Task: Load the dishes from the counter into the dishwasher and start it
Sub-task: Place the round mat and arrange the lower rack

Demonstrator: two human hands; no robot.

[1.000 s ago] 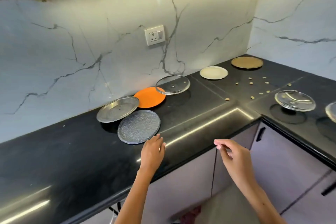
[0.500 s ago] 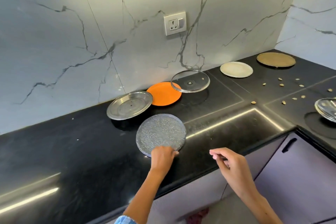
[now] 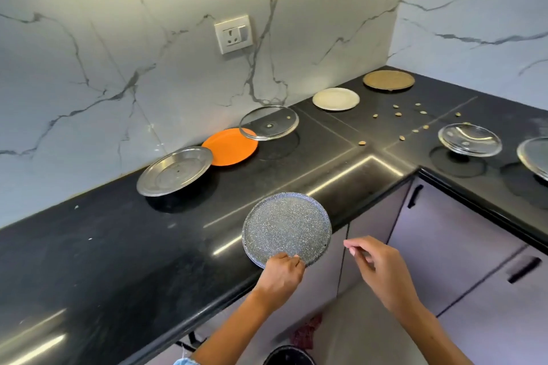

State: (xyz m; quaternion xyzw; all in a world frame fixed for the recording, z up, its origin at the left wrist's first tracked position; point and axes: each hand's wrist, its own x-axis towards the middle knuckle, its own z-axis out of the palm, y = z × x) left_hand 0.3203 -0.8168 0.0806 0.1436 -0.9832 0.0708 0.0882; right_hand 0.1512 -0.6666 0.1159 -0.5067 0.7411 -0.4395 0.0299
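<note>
Bright, even light; glare streaks on counter (image 3: pixel 296 187); wide-angle edge distortion.

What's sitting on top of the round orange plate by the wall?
The clear glass lid overlaps the round orange plate at its right rim, and the steel plate covers its left edge. Whether they touch it is unclear.

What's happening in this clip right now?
A person is clearing dishes off a black counter. Their left hand grips the near rim of a speckled grey plate at the counter's front edge. The right hand hovers beside it, fingers loosely curled, holding nothing. A steel plate, an orange plate and a glass lid remain by the wall. No dishwasher is in view.
</note>
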